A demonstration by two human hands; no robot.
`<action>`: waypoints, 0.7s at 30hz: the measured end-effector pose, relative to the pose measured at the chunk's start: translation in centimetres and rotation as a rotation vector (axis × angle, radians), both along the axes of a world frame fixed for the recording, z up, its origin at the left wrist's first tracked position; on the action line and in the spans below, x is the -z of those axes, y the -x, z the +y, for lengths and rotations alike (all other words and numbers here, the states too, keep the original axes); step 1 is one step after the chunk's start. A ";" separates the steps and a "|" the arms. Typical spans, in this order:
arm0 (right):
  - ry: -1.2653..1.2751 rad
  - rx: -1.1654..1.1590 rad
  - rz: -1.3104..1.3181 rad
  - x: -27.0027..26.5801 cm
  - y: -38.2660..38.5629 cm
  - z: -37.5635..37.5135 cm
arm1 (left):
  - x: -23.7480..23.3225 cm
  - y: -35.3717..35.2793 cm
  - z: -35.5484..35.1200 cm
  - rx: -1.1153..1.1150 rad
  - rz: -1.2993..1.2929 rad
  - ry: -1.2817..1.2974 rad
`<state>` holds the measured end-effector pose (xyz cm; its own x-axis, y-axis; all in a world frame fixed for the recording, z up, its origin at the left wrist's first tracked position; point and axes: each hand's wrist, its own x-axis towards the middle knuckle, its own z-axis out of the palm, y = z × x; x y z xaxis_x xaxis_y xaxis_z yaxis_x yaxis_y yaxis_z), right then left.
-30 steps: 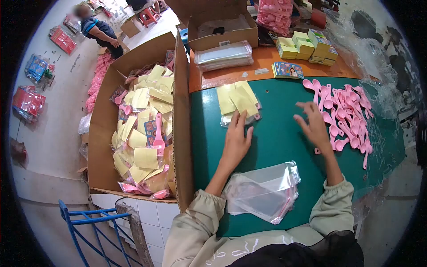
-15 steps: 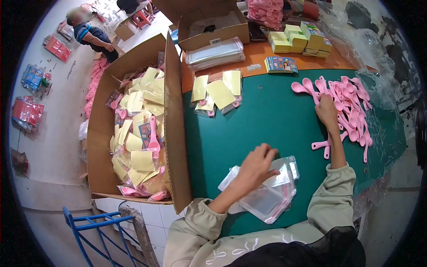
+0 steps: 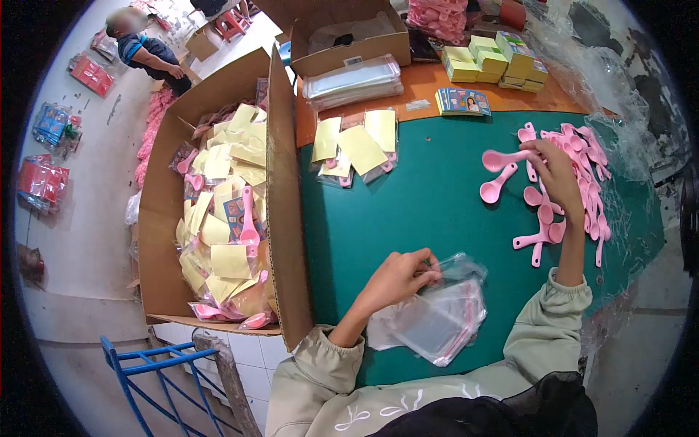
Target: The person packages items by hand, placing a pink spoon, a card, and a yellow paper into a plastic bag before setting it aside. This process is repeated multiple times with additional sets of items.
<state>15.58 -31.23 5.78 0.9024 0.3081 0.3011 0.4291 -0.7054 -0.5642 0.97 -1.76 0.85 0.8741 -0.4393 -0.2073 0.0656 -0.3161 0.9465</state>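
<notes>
My right hand (image 3: 557, 175) pinches the handle of a pink spoon (image 3: 502, 159), held at the left edge of a heap of pink spoons (image 3: 582, 156) on the green table. My left hand (image 3: 404, 277) has thumb and fingers closed on a clear plastic bag (image 3: 460, 269), lifted at the top of the loose pile of clear bags (image 3: 440, 320) near the table's front edge. Another spoon (image 3: 492, 191) lies just below the held one. Several filled packets with cream cards (image 3: 362, 151) rest toward the back left of the table.
A large cardboard box (image 3: 291, 218) full of packets stands at the left. Behind are a stack of clear bags (image 3: 353, 81), card stacks (image 3: 477, 62), a colourful card pile (image 3: 464, 103) and a smaller box (image 3: 349, 54). A person (image 3: 149, 54) stands at the far left.
My right hand has drawn a spoon out of the heap, and nearby spoons have shifted. My left hand has moved slightly left and closed on a bag, raising its edge.
</notes>
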 end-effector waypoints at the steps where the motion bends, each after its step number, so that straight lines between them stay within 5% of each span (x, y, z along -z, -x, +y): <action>1: -0.026 -0.027 -0.038 -1.1 0.6 0.8 | 0.2 -0.1 0.1 -0.024 -0.005 0.018; 5: -0.156 -0.295 0.491 -5.3 4.2 5.1 | 0.2 -0.5 0.4 -0.047 -0.135 -0.074; 7: 0.001 -0.420 0.454 -4.8 4.9 6.8 | 1.3 -0.7 0.4 -0.098 -0.276 0.012; 11: 0.098 -0.491 0.287 -1.4 4.9 7.9 | 0.5 -0.9 0.9 -0.184 0.235 0.380; 13: 0.104 -0.480 0.310 -1.5 4.8 7.8 | -0.1 -1.1 1.5 -0.194 0.384 0.583; 18: -0.070 -0.416 0.279 -2.3 4.7 7.9 | -0.5 -1.3 1.4 -0.303 0.411 0.605; 21: -0.396 -0.084 0.271 -2.7 5.3 8.9 | 0.0 -1.2 1.1 -0.320 0.380 0.599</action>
<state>10.31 -22.37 8.51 0.9415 0.2927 0.1673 0.2757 -0.3829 -0.8817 2.19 -0.63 0.87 0.8935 -0.3099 -0.3250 0.4219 0.3314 0.8439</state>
